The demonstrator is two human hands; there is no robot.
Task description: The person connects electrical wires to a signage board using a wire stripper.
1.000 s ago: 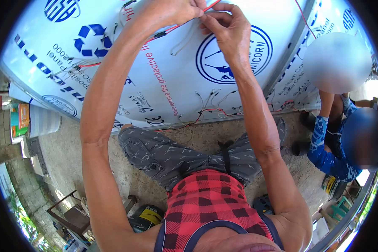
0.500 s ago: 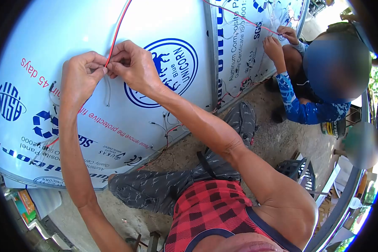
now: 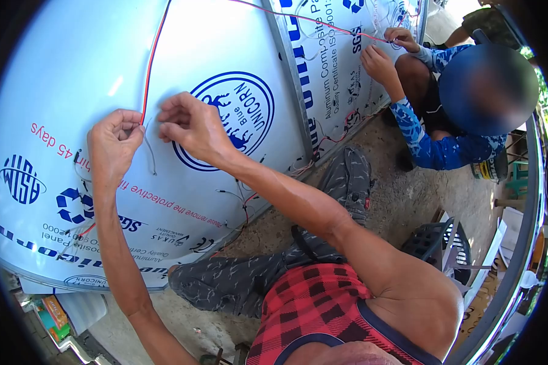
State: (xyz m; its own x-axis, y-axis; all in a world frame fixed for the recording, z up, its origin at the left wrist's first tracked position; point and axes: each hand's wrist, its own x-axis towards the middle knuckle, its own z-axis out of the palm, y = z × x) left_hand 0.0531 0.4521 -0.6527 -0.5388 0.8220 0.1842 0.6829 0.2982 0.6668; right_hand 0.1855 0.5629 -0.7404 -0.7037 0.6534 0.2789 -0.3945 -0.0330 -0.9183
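Note:
My left hand pinches a red-and-black wire between thumb and fingertips. From that grip the wire runs up past the top edge of the view. A thin grey lead hangs just below the pinch. To the right, my right hand is apart from the wire, its fingers loosely bent and spread with nothing in them. Behind both hands is a large white aluminium composite panel printed with blue and red lettering. The round unicorn logo is partly covered by my right hand.
At upper right, a co-worker in a blue patterned sleeve handles another stretch of red wire. Several loose wire ends stick out along the panel's lower edge. A dark plastic basket stands on the concrete floor.
My right hand has let go of the wire and drawn away to the right, its fingers spreading. My left hand still pinches the wire. The whole view has shifted slightly.

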